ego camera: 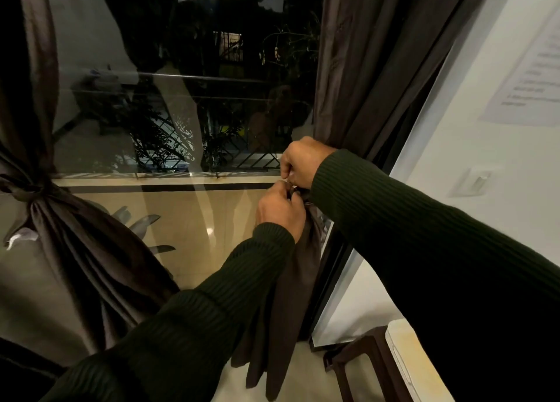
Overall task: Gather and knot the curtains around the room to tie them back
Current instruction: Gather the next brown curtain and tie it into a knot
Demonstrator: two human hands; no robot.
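At window — hands [289,195] pinch bunched curtain [291,280]

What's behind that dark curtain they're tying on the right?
Behind the right curtain a dark window frame shows. Both hands, left and right, cover the knot itself.

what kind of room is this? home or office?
Probably a home, at night: a glass balcony door flanked by dark curtains, the left curtain knotted, the right curtain in both hands. A wall switch and posted paper fit either.
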